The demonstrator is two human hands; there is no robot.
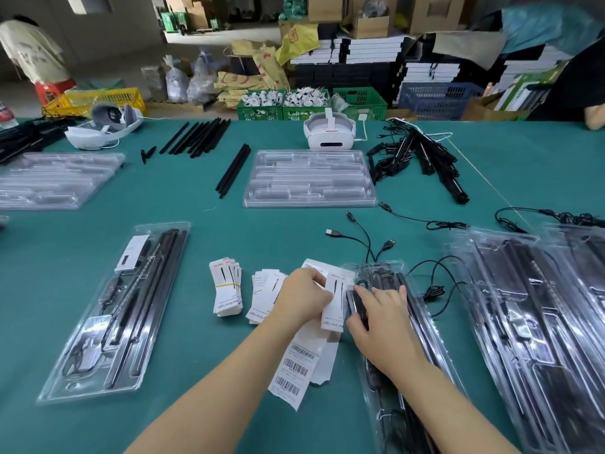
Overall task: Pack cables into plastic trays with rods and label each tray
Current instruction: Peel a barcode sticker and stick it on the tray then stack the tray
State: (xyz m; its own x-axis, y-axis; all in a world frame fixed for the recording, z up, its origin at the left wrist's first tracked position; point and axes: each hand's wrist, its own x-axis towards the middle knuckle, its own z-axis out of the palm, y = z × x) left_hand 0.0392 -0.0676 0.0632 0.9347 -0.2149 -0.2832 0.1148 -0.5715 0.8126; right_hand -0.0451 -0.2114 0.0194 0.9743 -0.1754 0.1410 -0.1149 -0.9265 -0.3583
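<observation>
Packing workshop: stacked cartons (370,24), crates (360,101)

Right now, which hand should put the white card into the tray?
The left hand. It already pinches the label card beside the tray, while the right hand rests on the black rods, steadying them.

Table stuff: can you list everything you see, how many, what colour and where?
Packed trays: one far left, one under the hands, several stacked at right; clear plastic.
Empty trays: two stacks, clear, farther back.
Loose rods: many, black, far side.
Loose cables: several, black, centre right.
Label cards: two piles, white, centre.
Barcode sheet: one, white, near edge.
Headsets: two, white, far edge.
Left hand: pinches one label card.
Right hand: presses on the tray.
</observation>
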